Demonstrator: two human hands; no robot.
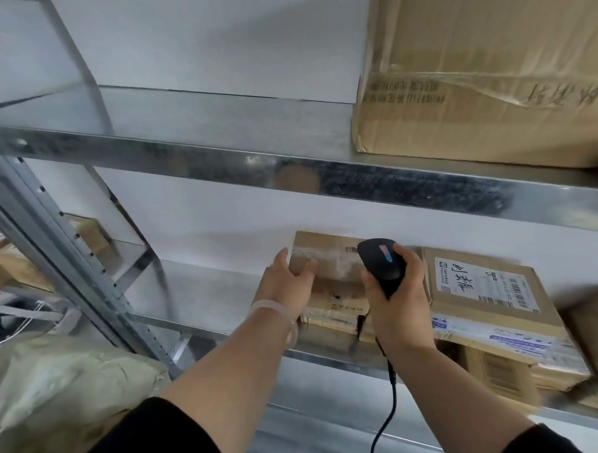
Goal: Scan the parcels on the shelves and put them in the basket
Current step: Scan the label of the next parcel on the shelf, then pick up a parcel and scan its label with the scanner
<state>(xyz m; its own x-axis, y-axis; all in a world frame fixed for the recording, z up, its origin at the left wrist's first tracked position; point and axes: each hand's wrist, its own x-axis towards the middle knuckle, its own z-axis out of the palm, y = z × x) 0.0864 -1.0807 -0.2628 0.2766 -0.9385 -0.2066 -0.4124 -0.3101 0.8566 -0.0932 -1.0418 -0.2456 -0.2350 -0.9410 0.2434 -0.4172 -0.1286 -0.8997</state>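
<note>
A small taped cardboard parcel (330, 259) with a barcode near its top stands on other flat boxes on the middle metal shelf (205, 299). My left hand (286, 285) is on its left side, thumb across the front face and fingers along the edge. My right hand (396, 290) grips a black corded barcode scanner (383, 262), its head held right in front of that parcel. To the right lies a flat brown parcel (485, 293) with a white label and barcode, resting on more boxes. No basket is in view.
A big cardboard box (482, 67) fills the right of the upper shelf (218, 134). A grey upright post (63, 264) runs down the left, with more boxes behind it. A pale green sack (57, 384) lies at the lower left. The scanner cable (388, 410) hangs down.
</note>
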